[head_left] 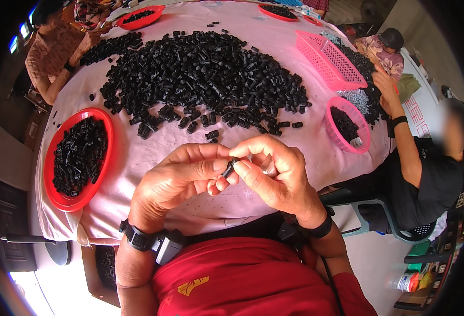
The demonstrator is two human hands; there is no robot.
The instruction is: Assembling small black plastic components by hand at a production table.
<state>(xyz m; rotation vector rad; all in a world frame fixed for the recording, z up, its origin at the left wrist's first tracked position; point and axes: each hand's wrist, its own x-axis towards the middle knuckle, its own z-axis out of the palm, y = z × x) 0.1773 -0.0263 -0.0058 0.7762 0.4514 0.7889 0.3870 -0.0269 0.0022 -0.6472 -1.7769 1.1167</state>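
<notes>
Between the fingertips of both hands is a small black plastic part point(228, 168), roughly cylindrical, held in front of my body above the table's near edge. My left hand point(187, 171) pinches it from the left with thumb and forefinger. From the right, the thumb and forefinger of my right hand point(274, 171) close on the same part. Fingers cover much of it, so its full shape is hidden. Beyond the hands spreads a large heap of black cylindrical plastic pieces point(200, 73), a few lying loose at its near edge.
A red tray point(46, 174) of black parts stands at left. To the right are a pink round basket point(355, 145) and a pink rectangular basket point(326, 58). More red trays sit at the far side of the pink-covered table point(137, 152). Other people work at left and right.
</notes>
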